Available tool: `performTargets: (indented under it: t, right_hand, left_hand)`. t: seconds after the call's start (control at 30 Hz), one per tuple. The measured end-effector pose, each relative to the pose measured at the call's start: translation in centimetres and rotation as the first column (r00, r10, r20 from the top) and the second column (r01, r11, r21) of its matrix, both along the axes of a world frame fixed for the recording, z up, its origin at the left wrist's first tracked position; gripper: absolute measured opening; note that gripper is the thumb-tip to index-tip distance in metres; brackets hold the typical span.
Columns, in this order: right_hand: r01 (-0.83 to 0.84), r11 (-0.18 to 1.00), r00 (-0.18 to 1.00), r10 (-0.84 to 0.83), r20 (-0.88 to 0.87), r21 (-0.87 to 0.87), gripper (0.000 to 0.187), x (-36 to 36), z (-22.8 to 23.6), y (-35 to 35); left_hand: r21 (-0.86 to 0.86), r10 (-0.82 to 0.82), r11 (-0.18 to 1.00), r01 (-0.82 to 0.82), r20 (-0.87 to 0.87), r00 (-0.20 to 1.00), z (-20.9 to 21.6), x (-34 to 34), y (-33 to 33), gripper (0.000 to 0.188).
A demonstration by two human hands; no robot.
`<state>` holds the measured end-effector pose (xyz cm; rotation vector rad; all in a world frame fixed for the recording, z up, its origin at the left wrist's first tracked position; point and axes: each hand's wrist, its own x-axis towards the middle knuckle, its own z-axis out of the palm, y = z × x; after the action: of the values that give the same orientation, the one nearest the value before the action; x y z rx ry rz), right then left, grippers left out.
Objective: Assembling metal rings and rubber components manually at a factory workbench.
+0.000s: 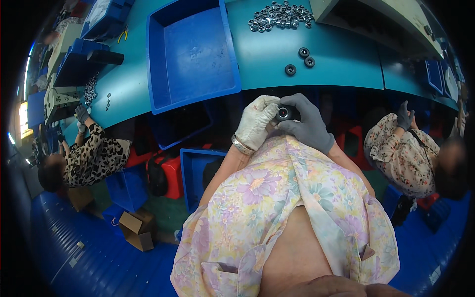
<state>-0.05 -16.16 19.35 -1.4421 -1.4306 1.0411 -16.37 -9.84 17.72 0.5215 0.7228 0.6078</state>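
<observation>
Tray (190, 54) left of nut pile (280, 16) on table (341, 64).

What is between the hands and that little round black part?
Nothing visible. The left hand in the white glove and the right hand in the grey glove both already touch the small round black part, pinching it between them.

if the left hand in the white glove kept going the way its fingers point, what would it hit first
Almost at once, the small black round part that its fingers already touch, with the grey-gloved right hand just behind it. Depth is hard to judge in this fisheye view.
</observation>
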Motion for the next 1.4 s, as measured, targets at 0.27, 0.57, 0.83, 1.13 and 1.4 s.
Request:
performTargets:
  t: [0.27, 0.57, 0.83, 1.13, 1.4]
  right_hand:
    - [0.036, 0.902, 0.703, -0.329, -0.631, -0.429, 0.030, 0.2, 0.1, 0.3]
    - [-0.145, 0.825, 0.498, -0.417, -0.761, -0.547, 0.039, 0.7, -1.0, -0.2]
    - [-0.045, 0.852, 0.666, -0.363, -0.652, -0.521, 0.035, 0.0, -1.3, -1.0]
    - [0.052, 0.902, 0.830, -0.277, -0.484, -0.428, 0.026, 0.3, -1.7, -2.2]
    - [0.139, 0.937, 0.909, -0.249, -0.334, -0.320, 0.022, -0.4, -0.8, -1.3]
  left_hand:
    - [0.154, -0.004, 0.988, 0.017, -0.086, 0.996, 0.0, 0.2, 0.2, 0.026]
    - [0.259, -0.090, 0.946, 0.196, -0.369, 0.925, 0.9, 0.9, -0.3, 0.021]
    - [0.284, -0.105, 0.931, 0.231, -0.398, 0.912, 0.5, 0.9, -1.4, 0.022]
    - [0.160, -0.067, 0.978, 0.136, -0.375, 0.925, 0.7, 1.8, -3.0, 0.022]
    - [0.538, 0.077, 0.787, 0.302, -0.571, 0.817, 0.3, 1.8, -2.1, 0.021]
